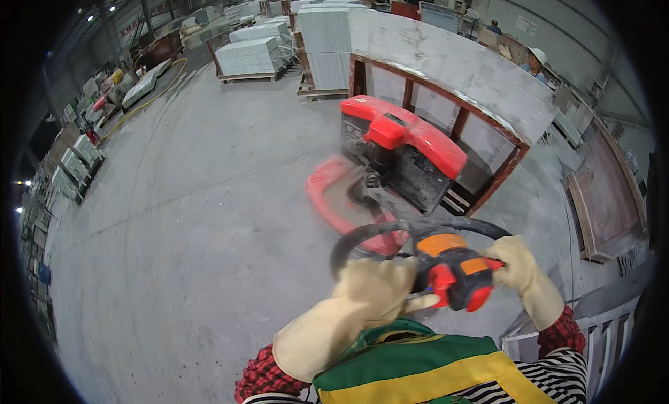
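A red and black electric pallet truck stands in front of me. Its tiller handle, black with orange panels and red controls, points back toward my body. In a long cream rubber glove, my left hand is closed round the handle's left side, its thumb stretched toward a red control. My right hand, gloved the same way, is closed on the right side by another red control. Both palms and some fingertips are hidden. Below the handle is my green apron with a yellow band.
Just beyond the truck, a brown frame stands against large pale slabs. Stacked pale slabs sit on pallets farther back. A leaning framed panel and a person in a white hat are on the right. A yellow hose crosses the left floor.
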`<state>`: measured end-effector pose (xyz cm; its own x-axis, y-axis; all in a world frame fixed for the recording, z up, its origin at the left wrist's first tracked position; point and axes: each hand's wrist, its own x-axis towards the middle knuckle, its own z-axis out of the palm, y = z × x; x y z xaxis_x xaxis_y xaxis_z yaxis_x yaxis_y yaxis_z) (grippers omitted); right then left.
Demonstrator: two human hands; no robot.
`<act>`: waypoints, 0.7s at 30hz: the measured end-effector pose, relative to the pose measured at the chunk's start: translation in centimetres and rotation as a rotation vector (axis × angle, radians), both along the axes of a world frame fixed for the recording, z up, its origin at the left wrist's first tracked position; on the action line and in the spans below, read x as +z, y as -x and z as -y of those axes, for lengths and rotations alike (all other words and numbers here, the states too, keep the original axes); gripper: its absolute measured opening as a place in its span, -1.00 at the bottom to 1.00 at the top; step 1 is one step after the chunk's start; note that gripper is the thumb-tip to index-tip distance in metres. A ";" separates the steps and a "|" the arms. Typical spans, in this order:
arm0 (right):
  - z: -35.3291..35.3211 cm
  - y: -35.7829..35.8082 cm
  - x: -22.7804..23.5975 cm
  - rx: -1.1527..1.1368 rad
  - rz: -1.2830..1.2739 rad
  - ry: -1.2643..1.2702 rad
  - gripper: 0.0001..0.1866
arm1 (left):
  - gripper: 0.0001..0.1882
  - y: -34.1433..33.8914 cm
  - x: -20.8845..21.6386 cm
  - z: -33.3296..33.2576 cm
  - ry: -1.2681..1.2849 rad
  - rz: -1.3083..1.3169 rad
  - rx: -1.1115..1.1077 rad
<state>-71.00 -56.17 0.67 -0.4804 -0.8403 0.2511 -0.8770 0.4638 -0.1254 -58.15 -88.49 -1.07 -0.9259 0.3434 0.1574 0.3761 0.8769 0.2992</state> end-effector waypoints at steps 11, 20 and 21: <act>0.4 8.7 5.2 -0.428 0.687 1.180 -0.28 | -0.54 12.2 3.7 13.3 -0.598 -0.219 -0.397; 6.0 7.9 12.6 -0.435 0.688 0.952 -0.29 | -0.49 20.8 7.2 17.3 -0.721 -0.129 -0.642; 6.4 8.2 13.1 -0.688 0.438 1.241 -0.31 | -0.48 22.4 7.7 17.9 -0.750 -0.133 -0.675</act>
<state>-79.22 -62.56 13.73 -0.9101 0.2155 0.3541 -0.3238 0.1637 -0.9319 -80.59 -106.37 6.64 -0.5345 0.5582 0.6346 0.7933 0.0725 0.6044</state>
